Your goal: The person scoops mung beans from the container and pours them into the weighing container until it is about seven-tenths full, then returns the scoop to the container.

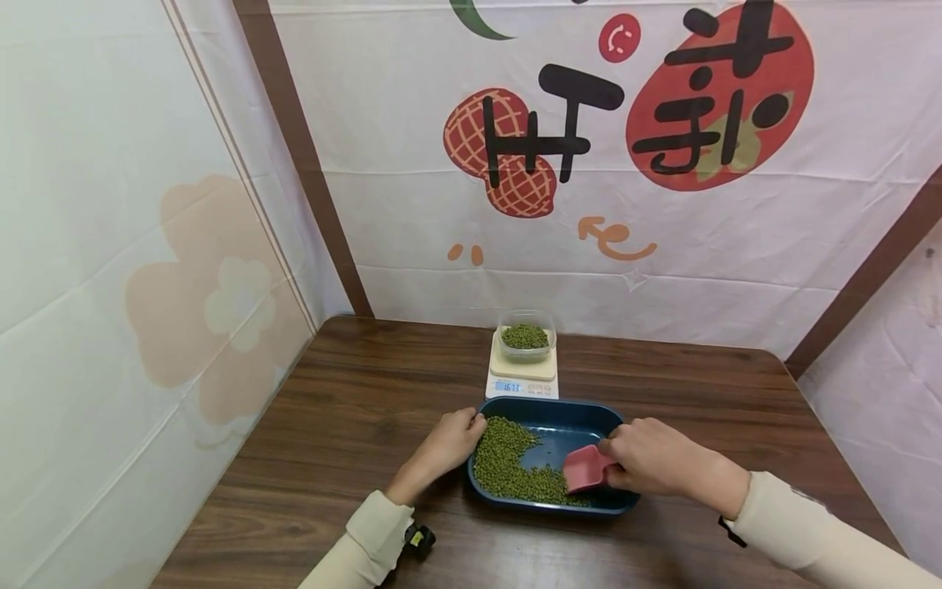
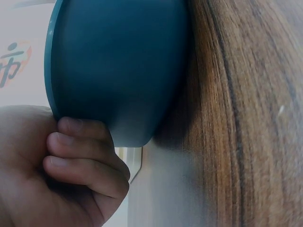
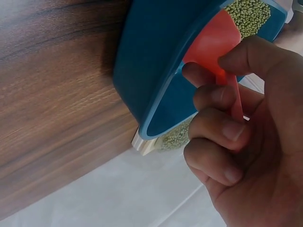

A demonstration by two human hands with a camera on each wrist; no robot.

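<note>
A blue tray (image 1: 552, 509) lies on the table with green mung beans (image 1: 508, 466) heaped along its left and near side. My left hand (image 1: 455, 438) grips the tray's left rim; in the left wrist view its fingers (image 2: 80, 146) curl at the edge. My right hand (image 1: 651, 458) holds a pink scoop (image 1: 585, 468) by its handle, low over the tray's right half, beside the beans. The right wrist view shows the thumb and curled fingers around the scoop's handle (image 3: 234, 97). The inside of the scoop's bowl is mostly turned away from the head view.
Behind the tray stands a white kitchen scale (image 1: 500, 388), its display reading about 1673, decimal point unclear. A clear plastic container (image 1: 527, 353) with mung beans sits on it. The brown wooden table (image 1: 353, 409) meets printed cloth hangings at the back and left.
</note>
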